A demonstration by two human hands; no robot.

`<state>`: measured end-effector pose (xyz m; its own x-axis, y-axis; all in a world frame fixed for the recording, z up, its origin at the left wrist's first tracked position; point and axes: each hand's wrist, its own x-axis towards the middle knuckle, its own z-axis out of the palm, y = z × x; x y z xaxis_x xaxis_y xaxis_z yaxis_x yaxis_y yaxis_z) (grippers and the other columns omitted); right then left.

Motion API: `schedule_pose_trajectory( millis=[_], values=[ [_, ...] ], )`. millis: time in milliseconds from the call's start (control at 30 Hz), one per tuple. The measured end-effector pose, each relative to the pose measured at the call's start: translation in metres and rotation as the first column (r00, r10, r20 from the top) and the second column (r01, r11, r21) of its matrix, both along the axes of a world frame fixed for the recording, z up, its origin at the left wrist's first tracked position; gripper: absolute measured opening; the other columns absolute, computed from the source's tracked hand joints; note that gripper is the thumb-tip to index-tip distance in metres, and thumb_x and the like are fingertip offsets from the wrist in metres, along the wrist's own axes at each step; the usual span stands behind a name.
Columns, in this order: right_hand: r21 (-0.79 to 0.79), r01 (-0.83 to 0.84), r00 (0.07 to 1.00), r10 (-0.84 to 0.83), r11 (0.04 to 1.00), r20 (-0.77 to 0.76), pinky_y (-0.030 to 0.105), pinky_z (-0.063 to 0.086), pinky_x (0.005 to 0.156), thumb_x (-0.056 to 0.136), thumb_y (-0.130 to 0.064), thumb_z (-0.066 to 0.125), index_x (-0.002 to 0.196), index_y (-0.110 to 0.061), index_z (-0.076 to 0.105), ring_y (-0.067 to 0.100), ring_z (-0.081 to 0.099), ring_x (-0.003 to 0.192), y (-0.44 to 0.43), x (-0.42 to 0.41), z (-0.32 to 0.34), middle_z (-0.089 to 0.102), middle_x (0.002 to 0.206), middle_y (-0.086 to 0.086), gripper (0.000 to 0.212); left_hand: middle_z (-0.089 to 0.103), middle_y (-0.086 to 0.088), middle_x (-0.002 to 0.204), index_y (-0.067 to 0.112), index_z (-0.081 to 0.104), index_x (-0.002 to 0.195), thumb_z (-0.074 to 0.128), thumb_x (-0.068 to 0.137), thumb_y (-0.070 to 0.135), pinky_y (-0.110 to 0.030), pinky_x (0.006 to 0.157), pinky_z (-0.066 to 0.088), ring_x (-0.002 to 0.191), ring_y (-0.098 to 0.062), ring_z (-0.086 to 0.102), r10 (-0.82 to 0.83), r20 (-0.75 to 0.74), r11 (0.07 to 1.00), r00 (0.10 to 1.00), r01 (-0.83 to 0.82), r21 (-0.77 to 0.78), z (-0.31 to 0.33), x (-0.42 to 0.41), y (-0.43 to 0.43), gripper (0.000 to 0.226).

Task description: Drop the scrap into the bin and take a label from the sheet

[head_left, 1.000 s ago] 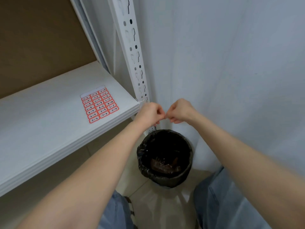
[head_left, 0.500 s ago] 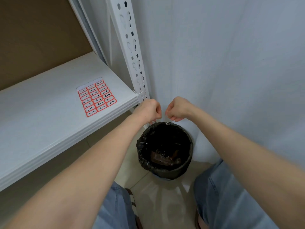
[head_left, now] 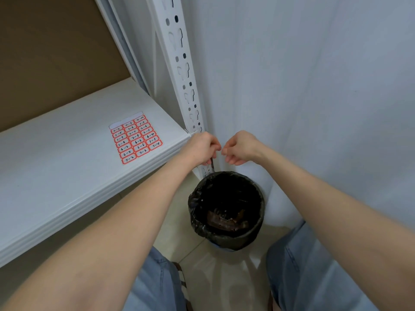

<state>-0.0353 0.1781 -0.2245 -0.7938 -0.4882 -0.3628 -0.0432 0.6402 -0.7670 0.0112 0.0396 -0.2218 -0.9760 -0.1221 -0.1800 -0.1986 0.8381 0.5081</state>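
- White shelving is flanking a black-lined bin (head_left: 226,209) on the floor.
- Left hand (head_left: 202,148) is pinching a thin dark strip (head_left: 212,164), dangling just above the bin's rim.
- Right hand (head_left: 241,148) is curling, apparently gripping nothing.
- Best letting go squarely over the opening.

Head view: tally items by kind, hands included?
Hands: 2, left hand and right hand
Thin strip: 1, the strip hanging from the left hand
Bins: 1, black-lined bin
Label sheets: 1, label sheet
Shelves: 1, white shelf
Total: 6
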Motion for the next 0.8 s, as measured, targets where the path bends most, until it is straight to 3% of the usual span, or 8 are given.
schedule_pose_trajectory(
  millis=[100,167,233,300,467,567,667,800],
  values=[
    [0.002,0.031,0.981,-0.03,1.0,-0.194,0.029,0.051,0.063,0.083,-0.039,0.064,0.073,-0.013,0.071,0.01,0.06,0.06,-0.004,-0.003,0.017,0.065,0.057,-0.004,0.028,0.067,-0.006,0.074,0.02,0.062,0.073,0.04,0.099,0.032,-0.037,0.069,0.056,0.066,-0.023,0.064,0.038,-0.176,0.991,0.984,-0.06,-0.121,0.023,0.004,0.001,0.036],
    [-0.098,0.078,0.953,-0.103,0.992,-0.285,0.035,0.054,0.072,0.083,-0.043,0.062,0.074,-0.018,0.07,0.014,0.062,0.066,-0.011,-0.005,0.035,0.065,0.06,-0.006,0.028,0.067,-0.007,0.086,0.019,0.061,0.082,0.034,0.101,0.031,-0.04,0.075,0.051,0.082,-0.027,0.062,0.101,-0.354,0.974,0.93,-0.164,-0.153,0.043,0.005,-0.001,0.035],
    [-0.244,0.106,0.915,-0.19,0.964,-0.356,0.037,0.054,0.079,0.086,-0.034,0.061,0.094,-0.023,0.068,0.016,0.063,0.075,-0.022,-0.007,0.059,0.066,0.075,-0.007,0.016,0.064,-0.004,0.103,0.015,0.058,0.101,0.036,0.101,0.022,-0.039,0.076,0.049,0.09,-0.024,0.059,0.165,-0.54,0.966,0.825,-0.246,-0.081,0.064,0.003,-0.005,0.023],
    [-0.365,0.127,0.857,-0.287,0.922,-0.427,0.029,0.05,0.077,0.086,-0.03,0.061,0.107,-0.023,0.065,0.013,0.061,0.08,-0.034,-0.009,0.09,0.063,0.085,-0.008,0.022,0.058,-0.002,0.11,0.013,0.053,0.113,0.044,0.098,0.016,-0.037,0.074,0.048,0.09,-0.019,0.057,0.203,-0.689,0.964,0.696,-0.267,0.014,0.088,-0.001,-0.011,0.018],
    [-0.661,0.149,0.787,-0.493,0.735,-0.371,0.02,0.044,0.069,0.085,-0.027,0.064,0.098,-0.021,0.067,0.007,0.057,0.07,-0.063,-0.019,0.161,0.062,0.081,-0.01,0.015,0.049,-0.007,0.119,0.01,0.048,0.126,0.062,0.089,0.02,-0.027,0.083,0.041,0.103,-0.018,0.053,0.343,-0.838,0.924,0.424,-0.313,0.22,0.155,-0.014,-0.031,0.041],
    [-0.718,0.14,0.755,-0.543,0.682,-0.369,0.026,0.049,0.079,0.086,-0.022,0.064,0.101,-0.017,0.067,0.01,0.061,0.08,-0.079,-0.03,0.185,0.067,0.088,-0.005,0.017,0.044,-0.006,0.132,0.012,0.038,0.14,0.062,0.09,0.022,-0.024,0.091,0.037,0.117,-0.016,0.048,0.412,-0.805,0.897,0.427,-0.346,0.276,0.181,-0.022,-0.041,0.057],
    [-0.716,0.089,0.701,-0.554,0.693,-0.449,0.029,0.049,0.088,0.086,-0.016,0.063,0.114,-0.014,0.063,0.013,0.061,0.094,-0.091,-0.038,0.192,0.065,0.111,0.0,0.028,0.044,-0.005,0.142,0.012,0.027,0.148,0.061,0.091,0.021,-0.033,0.105,0.038,0.128,-0.018,0.046,0.418,-0.775,0.906,0.475,-0.283,0.315,0.192,-0.031,-0.047,0.067],
    [-0.775,-0.022,0.636,-0.589,0.631,-0.498,0.035,0.052,0.088,0.085,-0.008,0.062,0.118,-0.012,0.063,0.016,0.062,0.096,-0.105,-0.042,0.188,0.064,0.11,0.004,0.033,0.049,-0.001,0.142,0.022,0.023,0.151,0.059,0.092,0.016,-0.041,0.106,0.042,0.125,-0.018,0.052,0.375,-0.792,0.927,0.482,-0.211,0.31,0.196,-0.044,-0.054,0.069]
  ],
)
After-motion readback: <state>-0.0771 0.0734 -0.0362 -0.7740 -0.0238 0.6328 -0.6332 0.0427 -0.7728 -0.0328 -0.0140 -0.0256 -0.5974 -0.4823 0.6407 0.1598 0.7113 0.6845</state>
